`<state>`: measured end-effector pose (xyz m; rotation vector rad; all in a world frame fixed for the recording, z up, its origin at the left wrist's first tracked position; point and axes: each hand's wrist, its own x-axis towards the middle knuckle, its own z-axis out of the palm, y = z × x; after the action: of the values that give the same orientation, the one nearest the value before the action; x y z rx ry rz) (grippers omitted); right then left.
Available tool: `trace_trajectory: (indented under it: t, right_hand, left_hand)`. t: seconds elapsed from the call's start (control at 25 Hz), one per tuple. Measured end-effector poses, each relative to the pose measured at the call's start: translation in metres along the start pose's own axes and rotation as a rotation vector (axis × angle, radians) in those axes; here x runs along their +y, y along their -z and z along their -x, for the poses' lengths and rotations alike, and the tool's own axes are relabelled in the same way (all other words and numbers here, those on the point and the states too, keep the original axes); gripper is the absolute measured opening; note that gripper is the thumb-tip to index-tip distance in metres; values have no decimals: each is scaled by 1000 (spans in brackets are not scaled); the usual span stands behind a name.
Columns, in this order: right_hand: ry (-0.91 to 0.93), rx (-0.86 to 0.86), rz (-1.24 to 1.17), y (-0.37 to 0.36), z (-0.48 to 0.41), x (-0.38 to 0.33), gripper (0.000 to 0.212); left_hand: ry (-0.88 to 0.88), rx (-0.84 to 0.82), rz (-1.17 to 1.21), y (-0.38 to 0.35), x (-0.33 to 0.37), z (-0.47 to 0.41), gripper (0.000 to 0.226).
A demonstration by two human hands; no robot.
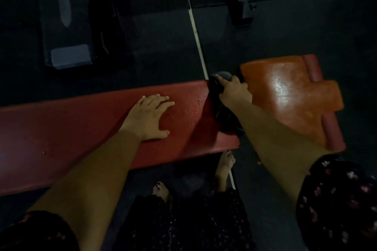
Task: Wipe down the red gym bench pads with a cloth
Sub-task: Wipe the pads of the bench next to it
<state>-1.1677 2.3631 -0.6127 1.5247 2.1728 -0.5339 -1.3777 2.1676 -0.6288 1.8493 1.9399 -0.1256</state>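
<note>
Pretty dim in here, but you can make it out. Left hand [151, 116] is planted flat on the long red pad [61, 132], palm down, fingers straight and slightly spread, thumb out to the side near the front edge, arm reaching in straight from the lower left. It isn't holding anything, just resting there. Right arm comes in from the lower right across the front corner of the shorter seat pad [285, 91], which looks orange and shiny-wet under the light. Right hand [234, 89] is down in the gap between the two pads, knuckles up, fingers curled round a dark cloth [217, 87] bunched against the end of the long pad. One fingertip pokes out toward the far side. Can't really tell how much of the cloth is tucked down in that gap, it's too dark. There's a scatter of water droplets [187, 108] on the long pad just right of the left hand. Bare feet [224, 163] show below the bench on the dark floor [163, 47], and a white line [195, 32] runs away behind it.
</note>
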Motion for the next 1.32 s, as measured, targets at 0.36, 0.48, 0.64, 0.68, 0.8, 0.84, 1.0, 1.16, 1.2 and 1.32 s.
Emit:
trace_trajectory:
  t: [0.36, 0.48, 0.64, 0.68, 0.8, 0.84, 1.0, 1.16, 1.2, 1.32]
  right_hand:
    - [10, 95, 111, -83, 111, 51, 78]
    - [-64, 78, 59, -109, 147, 57, 76]
    - [-16, 106, 147, -107, 157, 44, 71]
    - [5, 121, 181, -99, 148, 39, 69]
    - [26, 188, 228, -68, 95, 25, 64]
    - [14, 199, 221, -57, 74, 21, 63]
    - [-38, 169, 177, -26, 12, -5, 58]
    - [53, 195, 230, -23, 16, -12, 59]
    - [97, 202, 240, -26, 24, -9, 60]
    - [185, 224, 269, -48, 59, 6, 62]
  left_hand:
    - [16, -9, -24, -4, 5, 3, 98]
    - [41, -14, 15, -5, 10, 3, 98]
    - [58, 2, 93, -7, 8, 7, 95]
    - [55, 13, 89, -8, 8, 9, 94]
    - [64, 26, 75, -12, 11, 11, 95]
    - [73, 36, 87, -12, 12, 11, 94]
    - [103, 106, 150, -16, 15, 9, 89]
    - [113, 132, 152, -18, 17, 10, 87]
    - [118, 144, 165, -18, 18, 10, 86]
    - [166, 188, 214, -22, 23, 7, 79]
